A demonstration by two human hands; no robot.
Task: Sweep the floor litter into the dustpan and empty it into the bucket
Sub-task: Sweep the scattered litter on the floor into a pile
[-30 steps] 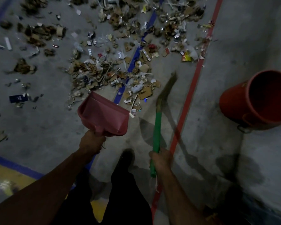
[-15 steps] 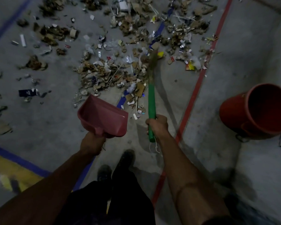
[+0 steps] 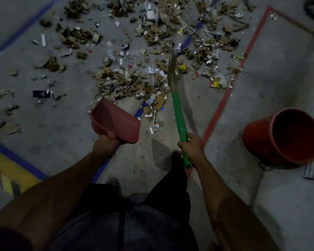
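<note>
1. A pink plastic dustpan (image 3: 116, 122) is gripped by its handle in the left hand (image 3: 103, 145), fingers curled round it; the pan is held near the closest edge of the litter, and whether its lip touches the floor cannot be told.
2. A straw broom with a green handle (image 3: 179, 115) is clasped in the right hand (image 3: 190, 147), its bristles (image 3: 172, 73) lying over the scraps.
3. A wide scatter of cardboard scraps, foil and paper litter (image 3: 134, 82) is seen spread across the grey concrete floor (image 3: 62, 115); no litter is visible in the pan.
4. The round orange plastic bucket (image 3: 283, 136) stands well apart to the right, its dark inside showing no contents.
5. Nearly all the work is judged to remain: sweeping, loading, emptying.
</note>
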